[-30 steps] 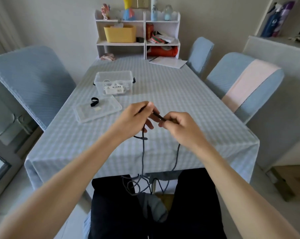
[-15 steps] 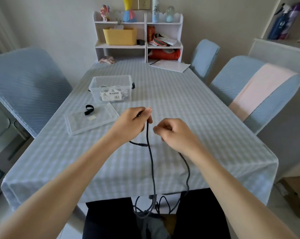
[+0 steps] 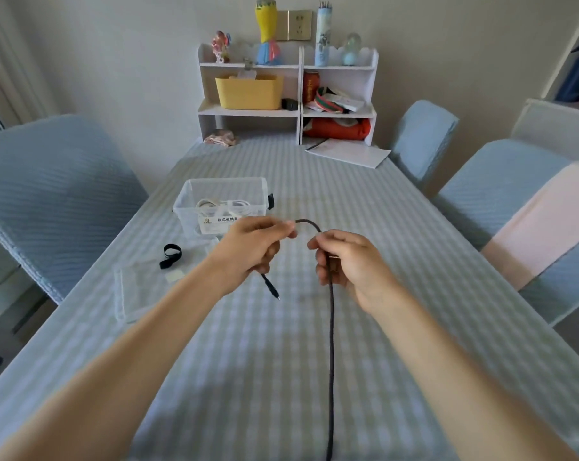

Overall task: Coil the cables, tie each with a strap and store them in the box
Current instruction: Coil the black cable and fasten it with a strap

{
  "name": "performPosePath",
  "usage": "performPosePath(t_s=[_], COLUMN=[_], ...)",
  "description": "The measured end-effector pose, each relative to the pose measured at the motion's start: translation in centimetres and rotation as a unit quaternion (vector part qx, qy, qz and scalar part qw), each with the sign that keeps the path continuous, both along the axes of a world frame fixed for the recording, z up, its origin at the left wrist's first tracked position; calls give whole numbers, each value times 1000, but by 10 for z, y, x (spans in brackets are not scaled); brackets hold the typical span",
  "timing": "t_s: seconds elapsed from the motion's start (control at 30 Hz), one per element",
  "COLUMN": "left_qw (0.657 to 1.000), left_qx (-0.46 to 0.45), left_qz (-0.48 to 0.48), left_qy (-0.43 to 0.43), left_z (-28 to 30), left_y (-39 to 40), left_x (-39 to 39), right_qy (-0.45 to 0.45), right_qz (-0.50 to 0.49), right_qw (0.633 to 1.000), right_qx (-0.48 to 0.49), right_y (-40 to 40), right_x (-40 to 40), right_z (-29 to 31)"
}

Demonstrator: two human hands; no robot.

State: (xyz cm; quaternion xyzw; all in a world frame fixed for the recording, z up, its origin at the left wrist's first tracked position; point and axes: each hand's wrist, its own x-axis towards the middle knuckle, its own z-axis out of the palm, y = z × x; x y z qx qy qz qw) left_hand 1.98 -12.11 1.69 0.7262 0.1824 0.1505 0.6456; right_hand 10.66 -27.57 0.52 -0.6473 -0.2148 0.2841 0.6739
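Head view: both hands, left hand [image 3: 251, 247] and right hand [image 3: 351, 261], clamped on black cable [image 3: 330, 344]; box [image 3: 223, 202] label unreadable.

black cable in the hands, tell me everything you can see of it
The black cable is thin, dark and looks braided. Both hands hold it above the checked tablecloth. The left hand pinches it near one end, and its slim metal-tipped plug hangs out below that hand. From there it arches in a short loop to the right hand, whose fingers curl round it. Below that it runs straight down towards the person and out of the bottom of the view, uncoiled and without a strap.
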Motion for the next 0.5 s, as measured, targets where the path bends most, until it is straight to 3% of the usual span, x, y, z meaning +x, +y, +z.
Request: performPosePath(t_s=[0.23,0.37,0.5], left_qw=[999,999,998], left_qx=[-23,-37,-27], left_qz=[27,20,12], left_qy=[19,23,49], left_z=[-16,-22,-35], left_y=[20,25,22], left_x=[25,31,24], right_qy=[14,-59,-144], right_qz=[-48,-74,-165], right_qw=[999,995,973], right_qx=[3,-26,-72], right_y=[38,50,36], right_x=[32,46,59], right_z=[-4,-11,-29])
